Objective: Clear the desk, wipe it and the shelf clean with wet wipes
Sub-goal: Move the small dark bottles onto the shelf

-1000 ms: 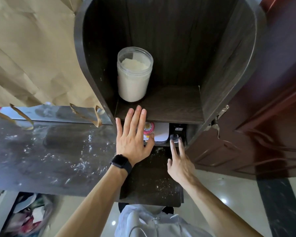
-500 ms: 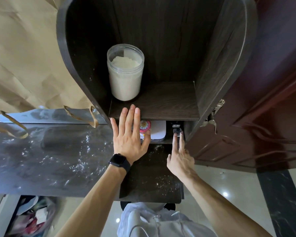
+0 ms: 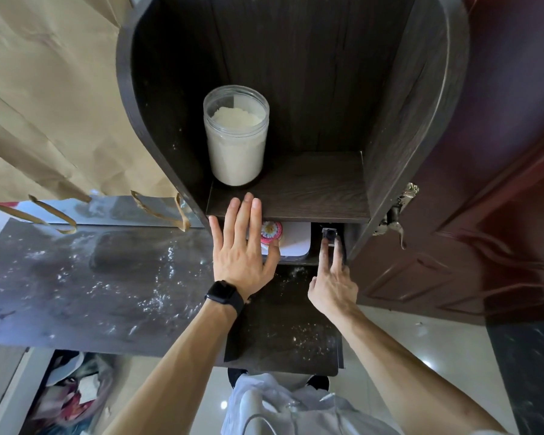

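Your right hand (image 3: 332, 284) has poked deeper under the shelf (image 3: 296, 196), two straight fingers at a small black thing (image 3: 329, 235) (bottle maybe?), left hand (image 3: 242, 249) flat, thumb on the wet wipes pack (image 3: 294, 243), so still clearing.

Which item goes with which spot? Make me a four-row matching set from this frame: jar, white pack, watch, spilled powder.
Items:
1. jar of white powder
2. white pack
3. black watch
4. powder specks

Spots:
A. lower compartment, under the shelf board
B. wrist of the left hand
C. on top of the shelf board, left side
D. scattered on the desk

Pairs: 1-C, 2-A, 3-B, 4-D
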Demonstrator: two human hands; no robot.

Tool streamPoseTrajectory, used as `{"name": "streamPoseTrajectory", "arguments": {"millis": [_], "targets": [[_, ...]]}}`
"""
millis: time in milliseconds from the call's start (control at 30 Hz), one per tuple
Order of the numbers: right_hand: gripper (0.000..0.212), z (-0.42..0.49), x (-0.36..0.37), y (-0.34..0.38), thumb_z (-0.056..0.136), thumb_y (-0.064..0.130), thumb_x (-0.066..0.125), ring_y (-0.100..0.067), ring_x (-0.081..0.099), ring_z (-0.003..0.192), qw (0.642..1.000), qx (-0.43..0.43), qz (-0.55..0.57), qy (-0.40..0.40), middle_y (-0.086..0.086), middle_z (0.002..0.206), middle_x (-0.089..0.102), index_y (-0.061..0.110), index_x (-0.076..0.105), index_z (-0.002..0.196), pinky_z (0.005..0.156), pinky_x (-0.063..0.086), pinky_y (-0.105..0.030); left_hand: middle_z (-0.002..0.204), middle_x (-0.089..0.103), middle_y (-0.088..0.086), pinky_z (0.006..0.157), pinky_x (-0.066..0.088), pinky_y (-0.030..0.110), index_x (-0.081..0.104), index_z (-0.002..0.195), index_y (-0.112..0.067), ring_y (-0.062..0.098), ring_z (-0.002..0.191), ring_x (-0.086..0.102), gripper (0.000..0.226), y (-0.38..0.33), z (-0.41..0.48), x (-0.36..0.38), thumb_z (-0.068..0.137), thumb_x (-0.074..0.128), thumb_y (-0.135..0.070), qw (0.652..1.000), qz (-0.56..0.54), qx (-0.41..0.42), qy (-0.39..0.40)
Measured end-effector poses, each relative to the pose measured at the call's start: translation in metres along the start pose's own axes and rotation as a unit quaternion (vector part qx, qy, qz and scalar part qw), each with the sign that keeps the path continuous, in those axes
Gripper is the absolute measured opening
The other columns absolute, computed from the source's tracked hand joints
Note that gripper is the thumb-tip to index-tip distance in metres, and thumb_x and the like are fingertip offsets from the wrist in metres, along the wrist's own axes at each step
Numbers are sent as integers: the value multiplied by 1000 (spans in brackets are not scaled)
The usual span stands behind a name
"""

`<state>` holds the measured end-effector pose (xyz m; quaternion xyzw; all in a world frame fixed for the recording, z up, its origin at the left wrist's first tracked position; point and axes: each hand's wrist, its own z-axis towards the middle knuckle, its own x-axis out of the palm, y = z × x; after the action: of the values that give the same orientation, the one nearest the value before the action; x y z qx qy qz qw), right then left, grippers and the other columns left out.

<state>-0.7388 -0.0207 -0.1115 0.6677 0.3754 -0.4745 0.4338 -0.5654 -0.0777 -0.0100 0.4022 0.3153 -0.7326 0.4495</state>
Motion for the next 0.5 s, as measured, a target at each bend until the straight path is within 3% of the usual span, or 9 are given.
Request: {"name": "streamPoseTrajectory", "arguments": {"millis": [500], "targets": [[86, 0, -2, -4, 87, 27, 56, -27, 59, 102, 1000, -13, 3, -10, -2, 166, -4, 29, 6, 158, 60, 52, -33, 162, 16, 5, 121, -15, 45, 5, 157, -16, 24, 151, 5, 92, 0, 2, -6, 87, 57, -45, 999, 19, -6, 39]]}}
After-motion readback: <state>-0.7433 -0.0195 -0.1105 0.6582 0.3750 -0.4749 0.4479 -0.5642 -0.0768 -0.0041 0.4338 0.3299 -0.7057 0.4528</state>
